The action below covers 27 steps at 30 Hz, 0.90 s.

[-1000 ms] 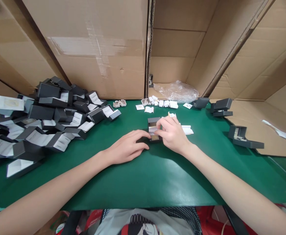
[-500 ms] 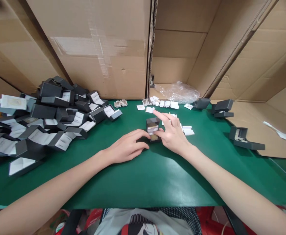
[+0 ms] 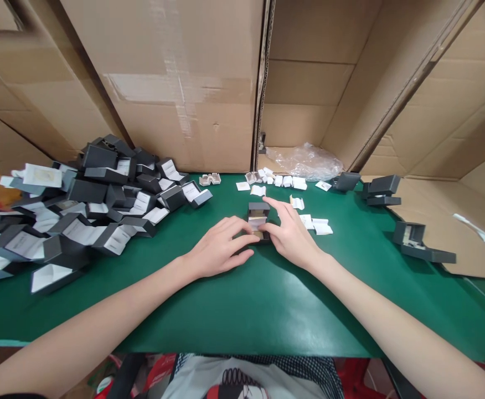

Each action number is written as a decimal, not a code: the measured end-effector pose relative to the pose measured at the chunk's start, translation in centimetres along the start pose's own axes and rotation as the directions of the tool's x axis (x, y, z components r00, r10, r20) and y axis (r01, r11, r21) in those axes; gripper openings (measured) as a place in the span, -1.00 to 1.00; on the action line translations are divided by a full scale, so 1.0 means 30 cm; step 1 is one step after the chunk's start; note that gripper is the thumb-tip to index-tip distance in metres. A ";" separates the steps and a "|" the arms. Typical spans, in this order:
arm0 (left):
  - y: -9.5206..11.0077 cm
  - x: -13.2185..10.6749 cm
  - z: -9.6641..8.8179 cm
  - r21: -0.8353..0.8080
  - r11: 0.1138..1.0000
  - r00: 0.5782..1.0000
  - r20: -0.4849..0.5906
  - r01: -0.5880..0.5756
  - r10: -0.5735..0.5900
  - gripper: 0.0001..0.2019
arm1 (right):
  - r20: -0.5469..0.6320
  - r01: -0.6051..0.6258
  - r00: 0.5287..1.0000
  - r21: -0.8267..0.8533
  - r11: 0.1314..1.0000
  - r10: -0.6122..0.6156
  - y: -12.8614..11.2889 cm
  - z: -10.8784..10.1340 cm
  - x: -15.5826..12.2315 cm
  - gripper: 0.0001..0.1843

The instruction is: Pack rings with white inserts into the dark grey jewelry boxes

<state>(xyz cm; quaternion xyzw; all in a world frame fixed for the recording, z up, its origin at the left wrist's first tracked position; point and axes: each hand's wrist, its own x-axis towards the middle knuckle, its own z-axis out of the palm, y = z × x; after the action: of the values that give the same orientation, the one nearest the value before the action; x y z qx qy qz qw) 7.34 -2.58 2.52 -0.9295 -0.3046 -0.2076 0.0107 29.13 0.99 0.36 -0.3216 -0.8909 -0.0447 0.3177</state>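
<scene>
A small dark grey box (image 3: 258, 218) stands open on the green table (image 3: 234, 310), its lid upright and a pale insert inside. My left hand (image 3: 217, 249) lies beside it on the left, fingers curled with the tips touching the box's base. My right hand (image 3: 290, 233) holds the box from the right, thumb against its side and index finger stretched over the lid.
A big heap of open grey boxes (image 3: 80, 216) fills the left of the table. White inserts (image 3: 284, 182) and a plastic bag (image 3: 307, 160) lie at the back. More grey boxes (image 3: 421, 241) sit at the right. Cardboard cartons (image 3: 184, 83) wall the back.
My right hand has lowered its raised fingers onto the box's lid side. My left hand's fingertips have closed in on the box's base. The camera has tilted slightly.
</scene>
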 end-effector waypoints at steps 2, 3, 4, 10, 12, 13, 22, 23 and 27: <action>0.002 0.004 0.006 0.093 0.992 0.996 -0.027 0.084 -0.082 -0.71 | -0.005 0.011 1.000 0.019 1.000 -0.011 -0.006 0.003 0.001 -0.67; 0.000 0.005 0.010 0.139 0.983 0.992 -0.031 0.122 -0.119 -0.70 | -0.008 0.020 1.000 0.026 0.999 -0.020 -0.010 0.005 0.002 -0.67; -0.002 0.007 0.014 0.180 0.972 0.988 -0.033 0.152 -0.148 -0.68 | -0.010 0.031 0.999 0.034 0.999 -0.030 -0.013 0.006 0.003 -0.68; -0.019 0.013 0.030 0.278 0.937 0.977 -0.026 0.210 -0.211 -0.63 | -0.005 0.056 0.998 0.071 0.996 -0.056 -0.022 0.012 0.005 -0.70; -0.018 0.013 0.032 0.285 0.935 0.977 -0.028 0.211 -0.212 -0.63 | -0.005 0.053 0.999 0.089 0.995 -0.053 -0.022 0.013 0.005 -0.69; -0.017 0.014 0.033 0.286 0.934 0.977 -0.031 0.213 -0.213 -0.63 | -0.001 0.051 0.999 0.099 0.994 -0.051 -0.022 0.014 0.005 -0.69; -0.020 0.010 0.033 0.095 0.951 0.948 -0.156 0.294 -0.277 -0.78 | 0.032 0.062 0.997 0.127 0.990 -0.067 -0.016 0.008 0.001 -0.68; -0.020 0.010 0.033 0.007 0.945 0.926 -0.202 0.327 -0.319 -0.82 | 0.034 0.072 0.996 0.131 0.989 -0.077 -0.014 0.008 0.001 -0.67; -0.026 0.015 0.037 -0.394 0.842 0.830 -0.269 0.368 -0.488 -0.84 | 0.033 0.113 0.992 0.154 0.982 -0.119 -0.009 0.007 0.000 -0.67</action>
<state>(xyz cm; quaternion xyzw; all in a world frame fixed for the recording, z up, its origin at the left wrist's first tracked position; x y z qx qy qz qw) 7.65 -1.52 1.61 -0.7707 -0.4620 -0.4177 -0.1349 28.86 0.84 0.22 -0.2449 -0.9153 0.0117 0.3195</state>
